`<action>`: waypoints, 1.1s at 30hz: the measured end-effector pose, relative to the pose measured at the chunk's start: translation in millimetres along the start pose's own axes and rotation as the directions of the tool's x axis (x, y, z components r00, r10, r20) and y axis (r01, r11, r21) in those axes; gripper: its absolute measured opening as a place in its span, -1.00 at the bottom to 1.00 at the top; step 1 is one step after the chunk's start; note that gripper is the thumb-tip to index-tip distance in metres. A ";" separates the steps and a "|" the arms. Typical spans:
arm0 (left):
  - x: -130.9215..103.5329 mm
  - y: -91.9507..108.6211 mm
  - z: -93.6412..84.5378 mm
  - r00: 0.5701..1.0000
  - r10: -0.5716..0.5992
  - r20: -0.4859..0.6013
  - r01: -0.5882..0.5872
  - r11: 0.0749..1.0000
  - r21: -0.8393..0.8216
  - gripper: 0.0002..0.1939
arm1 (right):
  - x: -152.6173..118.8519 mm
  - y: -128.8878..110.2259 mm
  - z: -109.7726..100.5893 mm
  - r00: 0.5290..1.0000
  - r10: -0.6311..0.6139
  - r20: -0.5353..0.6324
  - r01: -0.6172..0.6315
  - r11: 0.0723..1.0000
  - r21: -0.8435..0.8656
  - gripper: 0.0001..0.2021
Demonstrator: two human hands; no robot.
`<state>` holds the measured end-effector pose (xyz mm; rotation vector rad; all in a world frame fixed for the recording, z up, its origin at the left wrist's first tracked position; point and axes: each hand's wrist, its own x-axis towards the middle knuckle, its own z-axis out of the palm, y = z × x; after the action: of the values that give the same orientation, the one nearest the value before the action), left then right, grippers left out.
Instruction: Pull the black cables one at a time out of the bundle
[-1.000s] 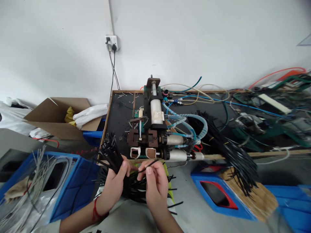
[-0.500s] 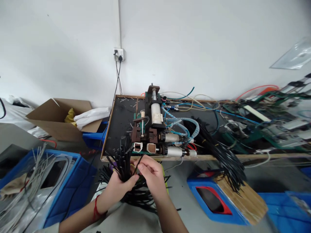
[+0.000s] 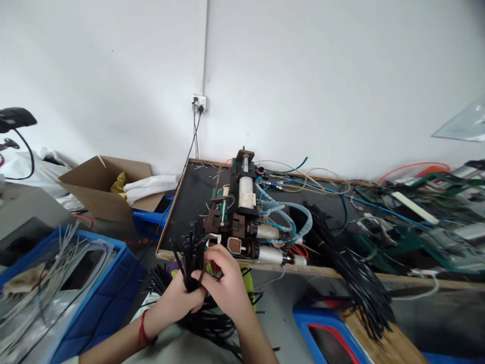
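Observation:
My left hand is wrapped around an upright bundle of black cables, whose cut ends stick up above the fist. My right hand is closed against the right side of that bundle, thumb and fingers pinched on a black cable there; its fingers partly hide the cable. More black cables spread across my lap below both wrists. Just beyond the hands, at the bench's front edge, stands a pneumatic machine with white cylinders and two brown jaw blocks.
A second bundle of black cables hangs over the bench edge on the right. At left is a blue crate with pale wires and a phone. Behind it sits an open cardboard box. A blue bin stands below right.
My right hand has moved left onto the bundle, from holding one cable slightly apart from it. My left hand still grips the bundle. The head view has shifted left and up.

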<state>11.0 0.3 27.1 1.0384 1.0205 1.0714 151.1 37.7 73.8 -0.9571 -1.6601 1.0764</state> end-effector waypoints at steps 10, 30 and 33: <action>-3.9 11.8 23.7 0.978 0.133 -0.163 -0.147 0.986 -0.078 -0.60 | -10.2 8.7 -17.0 0.998 -0.029 0.052 0.015 0.969 0.248 -0.80; 16.0 15.4 27.8 0.917 0.073 -0.393 -0.083 0.997 -0.008 -0.61 | -37.4 32.3 -26.7 0.964 0.203 0.173 -0.223 0.969 0.105 -0.66; 23.0 12.0 22.1 0.900 0.043 -0.433 -0.098 0.989 -0.107 -0.62 | -49.9 41.4 -27.3 0.908 0.307 0.286 -0.379 0.892 0.246 -0.55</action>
<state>34.3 21.5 40.3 0.7529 1.2541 1.4480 196.5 11.5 26.9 -0.9725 -1.4850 1.6919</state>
